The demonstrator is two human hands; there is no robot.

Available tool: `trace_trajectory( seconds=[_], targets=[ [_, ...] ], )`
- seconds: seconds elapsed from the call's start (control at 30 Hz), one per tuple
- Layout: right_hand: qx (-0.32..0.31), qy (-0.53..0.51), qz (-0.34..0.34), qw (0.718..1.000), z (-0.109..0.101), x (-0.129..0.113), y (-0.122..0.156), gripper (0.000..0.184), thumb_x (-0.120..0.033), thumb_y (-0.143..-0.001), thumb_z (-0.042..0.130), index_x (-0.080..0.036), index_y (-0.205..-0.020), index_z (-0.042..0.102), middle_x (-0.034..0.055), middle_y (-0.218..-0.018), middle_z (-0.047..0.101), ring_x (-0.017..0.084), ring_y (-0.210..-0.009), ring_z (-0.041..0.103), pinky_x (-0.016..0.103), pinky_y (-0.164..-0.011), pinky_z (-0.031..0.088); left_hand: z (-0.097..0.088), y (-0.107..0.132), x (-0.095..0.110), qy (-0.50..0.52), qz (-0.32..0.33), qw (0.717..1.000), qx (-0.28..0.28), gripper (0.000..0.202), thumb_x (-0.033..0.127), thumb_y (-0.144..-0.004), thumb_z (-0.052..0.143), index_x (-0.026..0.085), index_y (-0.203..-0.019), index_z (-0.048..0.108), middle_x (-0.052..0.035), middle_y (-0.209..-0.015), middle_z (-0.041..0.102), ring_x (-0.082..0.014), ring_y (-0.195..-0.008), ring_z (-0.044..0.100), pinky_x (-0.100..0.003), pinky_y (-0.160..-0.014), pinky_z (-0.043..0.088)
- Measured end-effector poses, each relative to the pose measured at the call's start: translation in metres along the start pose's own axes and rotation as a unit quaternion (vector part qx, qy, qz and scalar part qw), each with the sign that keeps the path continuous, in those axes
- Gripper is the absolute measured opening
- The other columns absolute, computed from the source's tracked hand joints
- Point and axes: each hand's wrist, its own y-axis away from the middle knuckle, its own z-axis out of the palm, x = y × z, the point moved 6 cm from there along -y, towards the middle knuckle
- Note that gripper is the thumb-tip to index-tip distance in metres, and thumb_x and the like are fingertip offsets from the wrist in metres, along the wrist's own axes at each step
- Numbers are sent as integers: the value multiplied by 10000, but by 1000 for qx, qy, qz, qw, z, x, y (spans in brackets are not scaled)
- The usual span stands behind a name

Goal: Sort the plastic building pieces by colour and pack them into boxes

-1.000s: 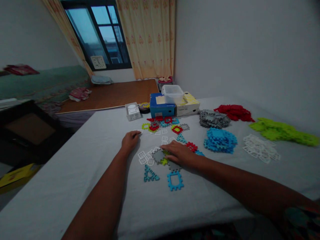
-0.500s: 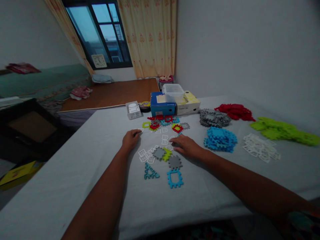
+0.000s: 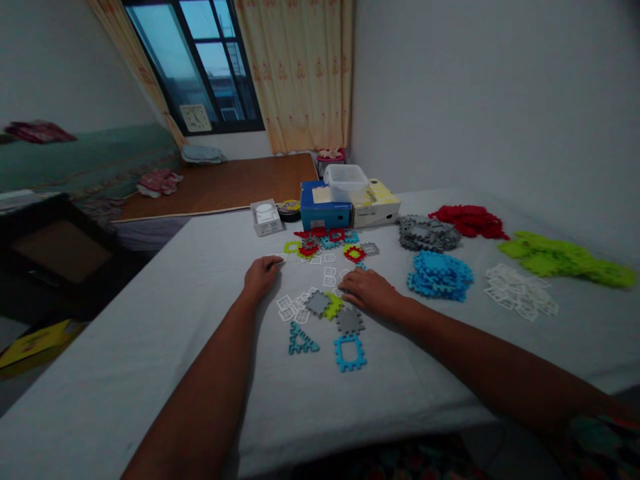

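Observation:
My left hand (image 3: 261, 275) rests knuckles-up on the white cloth (image 3: 150, 320), its fingers curled with the tips at a small white piece; whether it grips that piece does not show. My right hand (image 3: 367, 290) lies palm-down over flat interlocking pieces, fingers loosely bent, fingertips by small white squares. Just in front of it lie a grey square (image 3: 318, 303), a lime piece (image 3: 333, 307), another grey piece (image 3: 349, 321), a teal triangle (image 3: 301, 341) and a blue square frame (image 3: 350, 351).
Sorted piles sit to the right: blue (image 3: 440, 275), grey (image 3: 428, 233), red (image 3: 469, 222), lime (image 3: 563, 259), white (image 3: 520, 291). A blue box (image 3: 323, 208), a yellow box (image 3: 376, 204), a clear tub (image 3: 345, 181) and a small white box (image 3: 265, 218) stand at the back edge. Mixed loose pieces (image 3: 330, 245) lie before them.
My right hand has drawn back off the grey and lime pieces and shifted up and right, uncovering them. The left hand has stayed put.

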Motion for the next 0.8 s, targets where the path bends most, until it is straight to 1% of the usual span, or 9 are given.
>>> trace_trajectory(
  seconds=[0.1,0.2,0.37,0.5,0.57,0.63,0.7,0.77,0.8],
  targets=[
    [0,29,18,999,1,4,0,286,-315,-1013,439,-181,-1088,681,105,-1051,673,231,-1010,562,332,-804,399,1,-1,-2,0,3,1000,6,383,187,-834,496,251,-1132,729,-19,-1214,711,-210,-1122,643,-311,-961,486],
    [16,16,45,999,1,12,0,302,-311,-1025,404,-181,-1049,675,95,-1022,680,211,-970,573,317,-807,401,1,-1,-3,-3,4,1000,5,379,192,-830,505,257,-1129,729,-19,-1211,712,-211,-1134,636,-309,-955,487],
    [40,-22,62,997,3,21,1,301,-313,-1019,405,-180,-1035,674,96,-1006,688,213,-962,588,317,-814,435,0,0,-1,-13,2,1000,0,383,211,-840,495,254,-1144,723,-19,-1224,707,-215,-1136,636,-308,-955,489],
    [55,-51,62,995,3,21,2,278,-298,-1005,436,-183,-1037,687,99,-1016,701,219,-968,612,334,-835,464,-2,0,0,-22,1,1000,-5,389,214,-844,488,259,-1155,717,-12,-1231,703,-214,-1137,636,-307,-955,491],
    [61,-70,55,994,-1,19,2,247,-271,-990,467,-190,-1056,691,99,-1046,706,217,-995,622,337,-863,472,-2,-1,0,-22,6,1000,-7,390,211,-841,491,263,-1155,717,-12,-1232,703,-218,-1139,636,-313,-959,492],
    [77,-82,46,993,-13,19,5,229,-235,-974,492,-197,-1085,688,98,-1086,707,215,-1029,626,338,-893,473,-2,-2,-1,-23,11,1000,-6,388,212,-838,492,258,-1148,721,-17,-1233,703,-225,-1143,636,-320,-960,495],
    [109,-87,49,989,-34,24,15,234,-211,-958,511,-205,-1123,677,93,-1127,702,214,-1050,627,337,-909,475,-2,-4,-3,-22,12,1000,-2,387,215,-833,494,255,-1141,724,-21,-1232,703,-234,-1146,637,-329,-959,500],
    [154,-99,72,980,-62,38,33,238,-226,-948,525,-211,-1139,665,85,-1126,704,207,-1009,641,327,-876,491,-1,-6,-6,-18,11,1000,0,383,227,-832,496,250,-1140,723,-28,-1229,704,-241,-1146,639,-340,-960,504],
    [179,-106,92,974,-76,49,46,228,-244,-943,532,-209,-1125,665,80,-1100,710,202,-969,651,321,-847,501,-1,-7,-7,-17,11,1000,-1,381,233,-834,497,247,-1142,721,-32,-1229,704,-243,-1148,638,-344,-962,505]
  ],
)
